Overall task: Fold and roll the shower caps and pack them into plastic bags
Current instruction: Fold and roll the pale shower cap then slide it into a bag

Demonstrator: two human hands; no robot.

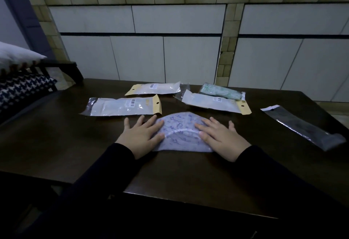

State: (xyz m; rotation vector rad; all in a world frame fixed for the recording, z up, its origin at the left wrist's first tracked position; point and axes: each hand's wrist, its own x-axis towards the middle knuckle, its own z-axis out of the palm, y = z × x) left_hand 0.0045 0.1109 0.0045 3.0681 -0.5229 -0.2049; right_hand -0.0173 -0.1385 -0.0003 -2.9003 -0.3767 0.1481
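A pale blue patterned shower cap (pixel 181 131) lies folded into a half-round on the dark table (pixel 188 178). My left hand (pixel 141 134) presses flat on its left edge with fingers spread. My right hand (pixel 221 136) presses flat on its right edge the same way. An empty clear plastic bag (pixel 304 127) lies at the right. Three packed bags with tan headers lie behind the cap: one at the left (pixel 122 106), one farther back (pixel 153 88), one at the right (pixel 215 101). A green rolled cap in a bag (pixel 221 89) rests behind that one.
A tiled wall (pixel 170 49) rises just behind the table's far edge. A chair with a houndstooth cushion (pixel 20 87) and a white pillow (pixel 17 53) stands at the left. The table's near edge runs below my forearms.
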